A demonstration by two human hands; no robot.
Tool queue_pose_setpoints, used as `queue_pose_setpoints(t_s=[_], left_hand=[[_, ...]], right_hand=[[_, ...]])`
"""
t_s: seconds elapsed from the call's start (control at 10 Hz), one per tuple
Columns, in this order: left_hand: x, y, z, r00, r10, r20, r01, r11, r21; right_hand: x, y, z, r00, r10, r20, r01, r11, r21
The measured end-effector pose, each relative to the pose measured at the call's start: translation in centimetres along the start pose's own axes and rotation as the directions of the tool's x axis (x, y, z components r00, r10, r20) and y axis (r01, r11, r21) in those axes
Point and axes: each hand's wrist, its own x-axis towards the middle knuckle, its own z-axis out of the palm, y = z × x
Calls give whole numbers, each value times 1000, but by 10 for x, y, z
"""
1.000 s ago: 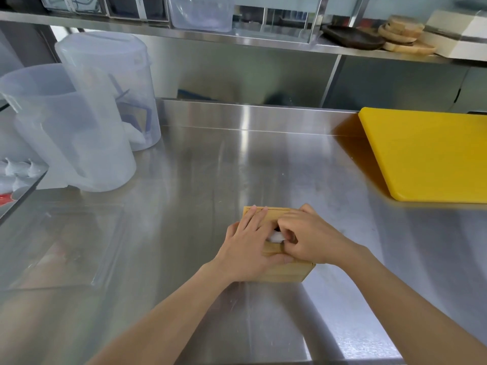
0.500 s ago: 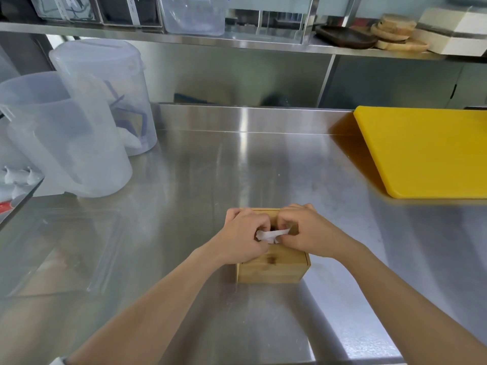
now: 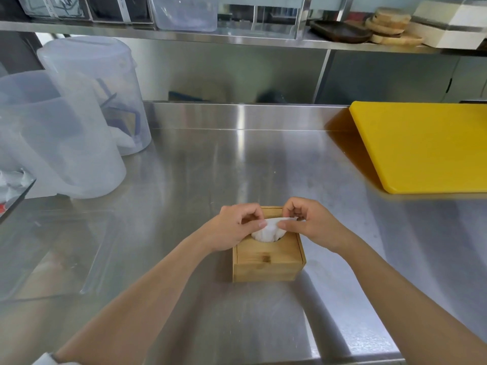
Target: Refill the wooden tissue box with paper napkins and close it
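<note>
Napkin (image 3: 268,230) between both pinching hands

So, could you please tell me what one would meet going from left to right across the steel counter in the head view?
Clear plastic pitcher → wooden tissue box, where both hands pinch a white napkin at its opening → yellow cutting board.

Bright, glare streaks the steel counter (image 3: 237,164); edges bow.
</note>
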Motion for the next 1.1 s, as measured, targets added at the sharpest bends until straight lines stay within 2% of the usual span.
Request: queue_pose_setpoints(t_s=[0.2,0.3,0.4,0.5,0.6,0.7,0.9,1.0,1.1], left_hand=[[1,8,5,999,16,-30,-15,999,32],[4,17,-1,998,66,-13,-64,991,118],[6,19,-6,999,53,12,-54,990,127],[5,11,-10,996,-48,73,36,987,155],[5,6,-16,985,-81,151,64,992,111],[5,7,-22,986,-38,164,43,999,-31],[6,4,-25,997,-41,69,53,981,-189],[5,4,-22,1000,-27,12,29,983,-184],[5,3,-26,975,-25,-219,-21,978,-206]], right_hand=[[-1,5,-1,1000,8,16,-10,993,119],[-1,8,-1,1000,10,10,-12,974,226],[-2,11,-2,1000,5,0,-5,961,278],[-2,12,-2,1000,0,-27,8,957,289],[-2,14,-3,999,-3,-37,14,955,296],[-2,15,-3,999,0,-53,17,946,325],[-2,18,-4,994,-26,-102,66,910,408],[-4,19,-5,989,-35,-145,90,914,395],[-4,18,-9,967,-27,-252,125,916,382]])
